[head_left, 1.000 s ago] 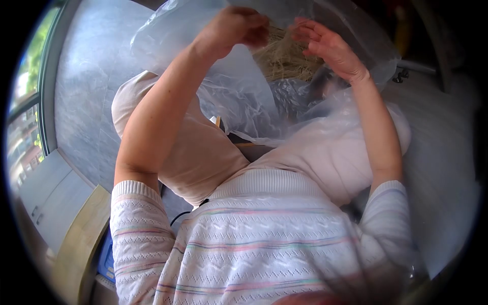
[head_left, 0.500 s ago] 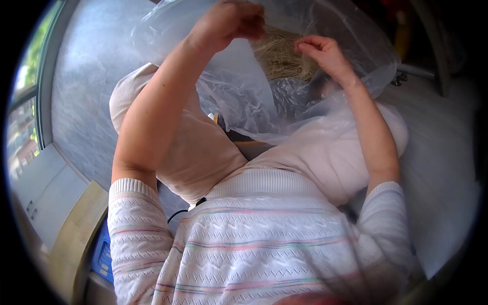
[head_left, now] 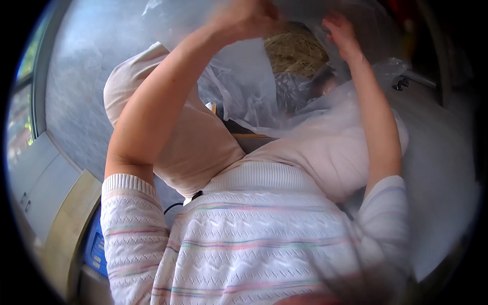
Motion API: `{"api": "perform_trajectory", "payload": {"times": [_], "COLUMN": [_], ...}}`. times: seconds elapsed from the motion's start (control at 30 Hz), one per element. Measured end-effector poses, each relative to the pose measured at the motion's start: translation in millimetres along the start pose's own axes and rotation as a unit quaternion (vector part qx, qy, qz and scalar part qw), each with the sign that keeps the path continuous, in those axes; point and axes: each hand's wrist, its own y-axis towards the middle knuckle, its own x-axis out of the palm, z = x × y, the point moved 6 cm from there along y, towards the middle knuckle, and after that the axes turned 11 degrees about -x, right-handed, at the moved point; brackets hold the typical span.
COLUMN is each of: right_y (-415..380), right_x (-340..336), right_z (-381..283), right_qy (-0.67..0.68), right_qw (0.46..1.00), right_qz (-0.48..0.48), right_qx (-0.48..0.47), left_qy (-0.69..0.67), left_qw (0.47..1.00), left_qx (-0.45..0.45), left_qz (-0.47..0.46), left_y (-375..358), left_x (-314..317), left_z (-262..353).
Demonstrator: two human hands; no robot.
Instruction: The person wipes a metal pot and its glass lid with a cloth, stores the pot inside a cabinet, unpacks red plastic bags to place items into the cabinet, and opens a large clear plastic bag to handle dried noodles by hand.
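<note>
A bundle of thin, straw-coloured strands (head_left: 296, 51) lies within clear plastic sheeting (head_left: 244, 86) in front of my knees. At the upper left of the bundle is my left hand (head_left: 249, 18), blurred by motion; what its fingers do is not clear. My right hand (head_left: 341, 33) is raised at the bundle's upper right, apart from it, with its fingers curled. Whether a thin strand is between those fingers is too small to tell. The plastic also drapes over my right thigh.
A window (head_left: 30, 107) stands at the left edge. Below it are a pale cabinet (head_left: 38, 188), a wooden board (head_left: 71, 218) and a blue container (head_left: 95, 244). A dark metal bar (head_left: 419, 77) is at the right, beyond my right forearm.
My right hand has moved up and to the right, away from the strands. My left hand has shifted slightly right and is more blurred. The bundle shows more openly between them.
</note>
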Motion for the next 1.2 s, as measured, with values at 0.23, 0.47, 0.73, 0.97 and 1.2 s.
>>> {"api": "perform_trajectory", "payload": {"times": [0.23, 0.47, 0.73, 0.97, 1.2], "right_y": [-0.2, 57.3, 69.1, 64.1, 35.7], "right_x": [91.4, 19.4, 72.6, 82.3, 71.6], "right_z": [87.4, 192.6, 242.2, 234.0, 102.0], "right_qy": [-0.152, -0.413, -0.409, -0.37, -0.317], "right_qw": [0.949, 0.896, 0.852, 0.813, 0.847], "right_qz": [-0.271, -0.164, -0.328, -0.441, -0.427], "right_qx": [0.044, -0.007, 0.004, 0.085, -0.001], "left_qy": [0.225, 0.185, 0.163, 0.111, 0.117], "left_qw": [0.969, 0.977, 0.982, 0.991, 0.99], "left_qx": [-0.005, -0.017, 0.008, 0.026, 0.071], "left_qz": [-0.104, -0.106, -0.1, -0.066, -0.036], "left_y": [-0.4, -4.7, -8.9, -4.8, -12.1], "left_x": [54.6, 47.7, 50.9, 37.1, 28.4], "left_z": [-24.6, -19.6, -13.1, -3.1, 10.7]}}
